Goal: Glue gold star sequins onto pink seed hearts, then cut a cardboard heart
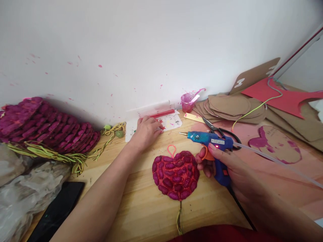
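My right hand [228,168] is closed round the handle of a blue glue gun [210,140] with a clear glue stick trailing right; its nozzle points left above the table. Just left of that hand lies a magenta heart ornament [176,174] with a pink loop on top and a tassel below. My left hand [146,132] reaches to the back of the table, fingers curled down onto a white sticker sheet [169,121] with small red stars; whether it grips anything I cannot make out.
A stack of finished magenta hearts [47,126] with yellow-green strings lies at the left. Black scissors [222,131], a pink cup [188,102], brown cardboard cutouts [232,107], red paper [285,97] and a stained card heart [276,144] fill the right. A black phone [59,210] and plastic bags [22,191] sit at front left.
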